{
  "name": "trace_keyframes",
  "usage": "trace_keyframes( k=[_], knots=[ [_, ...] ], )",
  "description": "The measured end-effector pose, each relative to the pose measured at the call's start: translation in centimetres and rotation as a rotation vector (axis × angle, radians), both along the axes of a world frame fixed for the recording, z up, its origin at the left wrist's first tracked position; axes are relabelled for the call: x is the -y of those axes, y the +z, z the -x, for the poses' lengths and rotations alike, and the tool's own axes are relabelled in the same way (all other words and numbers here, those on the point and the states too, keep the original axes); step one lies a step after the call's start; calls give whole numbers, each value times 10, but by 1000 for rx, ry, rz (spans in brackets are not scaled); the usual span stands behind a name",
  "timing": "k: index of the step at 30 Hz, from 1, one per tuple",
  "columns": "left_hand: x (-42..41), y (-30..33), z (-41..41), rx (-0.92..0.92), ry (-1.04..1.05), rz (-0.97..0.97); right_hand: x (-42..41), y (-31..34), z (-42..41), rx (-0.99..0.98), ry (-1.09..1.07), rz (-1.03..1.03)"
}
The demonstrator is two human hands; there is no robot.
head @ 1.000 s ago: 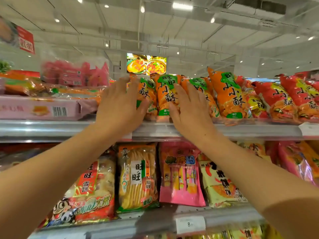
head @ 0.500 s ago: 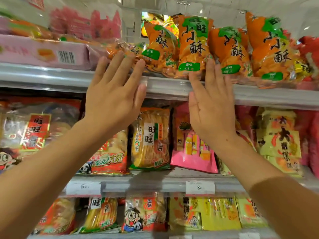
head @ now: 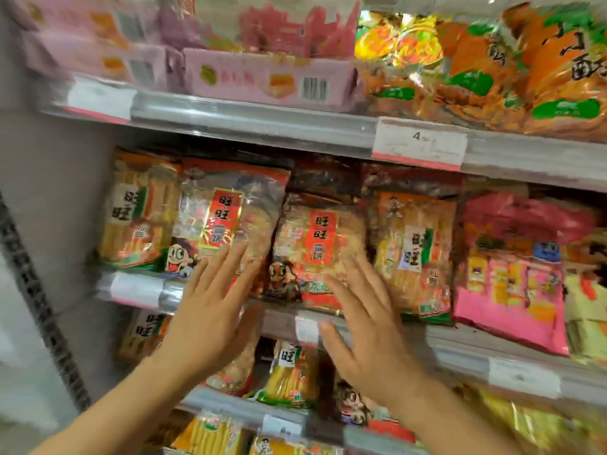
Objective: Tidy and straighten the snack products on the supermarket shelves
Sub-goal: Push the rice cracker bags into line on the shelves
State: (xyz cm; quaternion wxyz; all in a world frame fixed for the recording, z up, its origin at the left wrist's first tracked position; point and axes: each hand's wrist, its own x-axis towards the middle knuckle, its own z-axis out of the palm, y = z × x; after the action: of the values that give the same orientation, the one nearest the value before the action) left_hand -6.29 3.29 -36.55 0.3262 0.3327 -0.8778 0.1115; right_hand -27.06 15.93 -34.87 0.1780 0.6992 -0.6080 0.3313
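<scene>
Risk: left hand point(head: 210, 320) and right hand point(head: 368, 330), fingers straight and holding nothing, may push leaning rice-cracker bags point(head: 226, 221) off the middle shelf point(head: 131, 289).

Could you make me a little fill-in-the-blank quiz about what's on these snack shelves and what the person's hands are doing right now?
1. Both hands, the left hand and the right hand, have their fingers ____ and grip nothing.
2. The price tag under the orange snack bags shows the digit ____.
3. The boxes on the top shelf, left of the orange bags, are ____ in colour.

Missing words: spread; 4; pink
</scene>
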Motion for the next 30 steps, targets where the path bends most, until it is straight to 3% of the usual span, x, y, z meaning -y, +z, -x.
trace_keyframes(
  k=[5, 12, 25, 28, 30],
  knots=[
    [55, -29, -67, 93, 24, -74, 61, -35, -58, 22, -162, -213],
    [95, -54, -98, 102, -90, 14, 88, -52, -103, -95, -458, -220],
    [101, -64, -95, 40, -178, 15, 96, -65, -101, -79, -486, -120],
    [99, -56, -101, -11, -232, -24, 96, -60, -107, 10, -472, -107],
    [104, -43, -108, -128, -269, -58, 96, -47, -113, 233, -409, -65]
  ],
)
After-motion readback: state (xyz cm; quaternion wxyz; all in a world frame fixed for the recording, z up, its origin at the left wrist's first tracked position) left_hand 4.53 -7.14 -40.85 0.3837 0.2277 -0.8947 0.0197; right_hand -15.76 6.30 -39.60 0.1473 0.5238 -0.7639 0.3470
